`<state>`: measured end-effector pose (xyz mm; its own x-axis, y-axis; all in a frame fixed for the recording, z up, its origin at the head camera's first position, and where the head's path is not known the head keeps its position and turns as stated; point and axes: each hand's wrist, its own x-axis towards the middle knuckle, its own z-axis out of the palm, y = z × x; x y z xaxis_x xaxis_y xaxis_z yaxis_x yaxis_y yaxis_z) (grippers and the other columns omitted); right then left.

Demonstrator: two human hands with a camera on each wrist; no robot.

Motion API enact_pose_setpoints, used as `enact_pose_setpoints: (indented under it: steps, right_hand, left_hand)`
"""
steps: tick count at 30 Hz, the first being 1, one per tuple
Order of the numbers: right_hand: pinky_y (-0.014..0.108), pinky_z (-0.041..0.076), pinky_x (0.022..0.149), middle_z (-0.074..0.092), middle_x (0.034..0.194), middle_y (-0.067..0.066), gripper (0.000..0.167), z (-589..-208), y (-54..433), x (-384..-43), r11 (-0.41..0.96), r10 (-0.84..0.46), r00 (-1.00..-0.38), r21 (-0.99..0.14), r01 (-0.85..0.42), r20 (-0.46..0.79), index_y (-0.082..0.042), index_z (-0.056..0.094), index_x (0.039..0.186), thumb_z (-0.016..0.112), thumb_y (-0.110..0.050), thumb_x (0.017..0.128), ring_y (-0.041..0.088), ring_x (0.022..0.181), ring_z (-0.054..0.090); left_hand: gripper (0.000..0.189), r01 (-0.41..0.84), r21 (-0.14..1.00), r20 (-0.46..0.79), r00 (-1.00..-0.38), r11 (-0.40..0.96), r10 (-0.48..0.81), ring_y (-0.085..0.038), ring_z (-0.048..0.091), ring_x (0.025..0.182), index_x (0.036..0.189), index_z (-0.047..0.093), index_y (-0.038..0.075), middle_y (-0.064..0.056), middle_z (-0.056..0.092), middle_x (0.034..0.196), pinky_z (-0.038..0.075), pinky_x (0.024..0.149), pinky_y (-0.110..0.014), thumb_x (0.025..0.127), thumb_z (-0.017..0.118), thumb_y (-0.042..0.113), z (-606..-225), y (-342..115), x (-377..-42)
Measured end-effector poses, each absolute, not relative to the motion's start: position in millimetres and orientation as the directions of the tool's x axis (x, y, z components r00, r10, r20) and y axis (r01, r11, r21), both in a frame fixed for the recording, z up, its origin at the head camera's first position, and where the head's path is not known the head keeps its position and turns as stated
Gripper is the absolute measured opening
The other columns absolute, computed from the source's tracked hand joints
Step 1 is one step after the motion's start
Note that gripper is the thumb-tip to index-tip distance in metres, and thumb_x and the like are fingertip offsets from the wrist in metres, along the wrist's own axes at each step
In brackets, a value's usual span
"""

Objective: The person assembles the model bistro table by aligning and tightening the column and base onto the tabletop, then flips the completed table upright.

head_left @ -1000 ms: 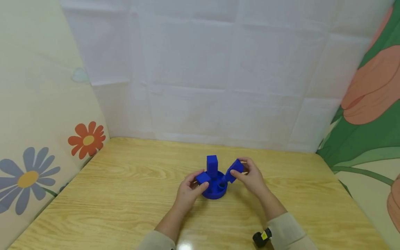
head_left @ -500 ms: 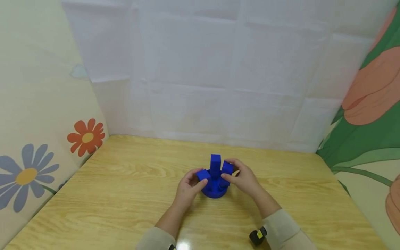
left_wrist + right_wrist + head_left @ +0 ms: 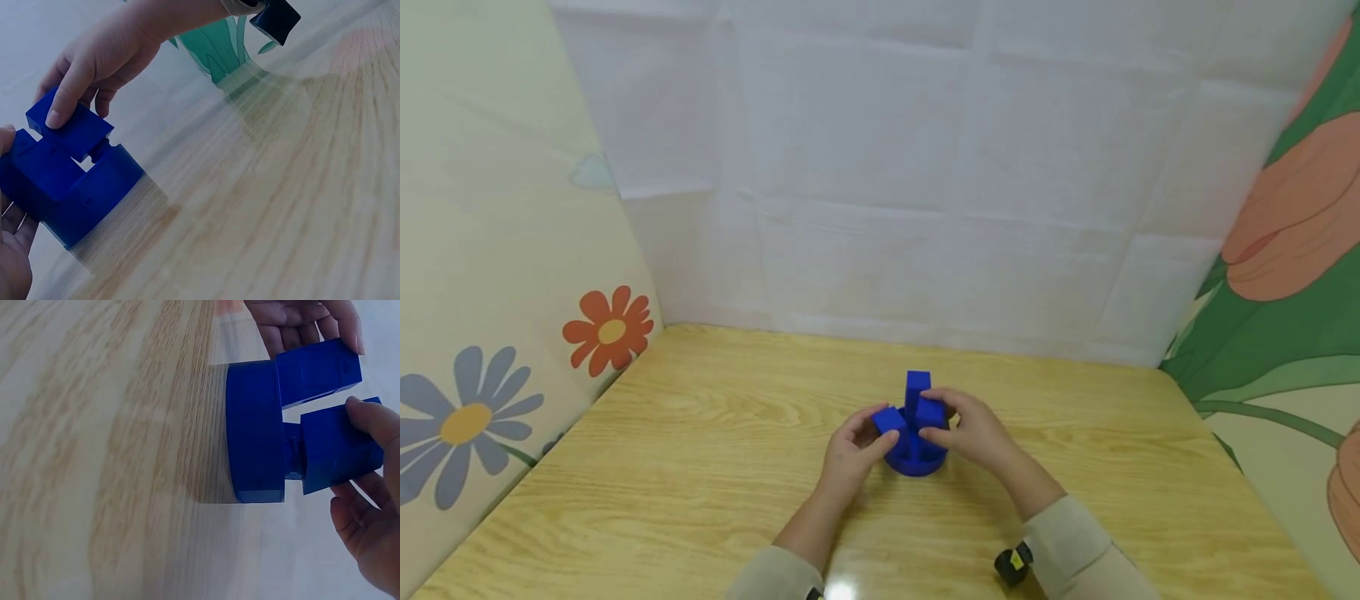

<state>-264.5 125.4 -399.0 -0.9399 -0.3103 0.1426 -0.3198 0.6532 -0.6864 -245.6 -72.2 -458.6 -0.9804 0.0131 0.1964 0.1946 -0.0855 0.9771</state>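
As the round blue base (image 3: 916, 468) sits on the bench (image 3: 722, 467), I see the left hand (image 3: 847, 457) gripping one blue block (image 3: 890, 419) at its left, the right hand (image 3: 976, 429) pinching a raised blue block (image 3: 932, 412) over its right, and a tall blue block (image 3: 918, 382) behind.

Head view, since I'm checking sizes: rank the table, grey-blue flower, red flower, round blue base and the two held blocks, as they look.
Table
Grey-blue flower, partly cut off
Red flower
Round blue base
Left-held block and right-held block: too alike to rank
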Motion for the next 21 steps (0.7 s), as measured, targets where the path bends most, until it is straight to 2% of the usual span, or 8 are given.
enact_pose_setpoints:
  steps: [8, 11, 15, 21]
  right_hand:
    - [0.041, 0.055, 0.083, 0.066, 0.124, 0.008, 0.051, -401.5, 122.0, -264.1, 0.697, -0.298, -0.935, -0.626, -0.350, 0.192, -0.011, 0.061, 0.131, 0.077, -0.027, 0.085, 0.023, 0.100, 0.062]
    - [0.040, 0.055, 0.081, 0.066, 0.123, 0.008, 0.051, -402.8, 123.2, -263.3, 0.699, -0.300, -0.931, -0.616, -0.364, 0.210, -0.011, 0.060, 0.132, 0.075, -0.028, 0.087, 0.023, 0.099, 0.062]
    - [0.037, 0.053, 0.077, 0.066, 0.122, 0.008, 0.045, -403.4, 127.0, -261.7, 0.680, -0.313, -0.927, -0.632, -0.371, 0.207, -0.013, 0.059, 0.135, 0.067, -0.027, 0.092, 0.022, 0.099, 0.061]
    - [0.037, 0.050, 0.079, 0.063, 0.124, 0.007, 0.042, -403.9, 129.9, -263.0, 0.648, -0.315, -0.935, -0.682, -0.339, 0.165, -0.018, 0.055, 0.139, 0.058, -0.024, 0.097, 0.020, 0.099, 0.057]
  left_hand:
    - [0.044, 0.201, 0.976, 0.203, -0.979, -0.080, 0.009, -0.011, 0.062, 0.101, 0.129, 0.059, -0.003, -0.023, 0.064, 0.120, 0.051, 0.087, -0.017, 0.087, 0.070, 0.002, -459.3, -72.2, -246.5]
    - [0.044, 0.200, 0.977, 0.201, -0.980, -0.077, 0.006, -0.009, 0.061, 0.101, 0.129, 0.059, -0.002, -0.023, 0.064, 0.122, 0.050, 0.087, -0.017, 0.087, 0.071, 0.003, -459.4, -72.3, -246.3]
    - [0.044, 0.196, 0.978, 0.196, -0.981, -0.077, 0.001, -0.009, 0.062, 0.101, 0.129, 0.059, -0.002, -0.023, 0.064, 0.122, 0.050, 0.087, -0.016, 0.087, 0.071, 0.003, -459.4, -72.4, -245.4]
    - [0.044, 0.199, 0.977, 0.200, -0.980, -0.081, 0.001, -0.010, 0.061, 0.103, 0.129, 0.059, -0.004, -0.023, 0.063, 0.123, 0.050, 0.088, -0.016, 0.087, 0.070, 0.002, -457.6, -71.5, -244.0]
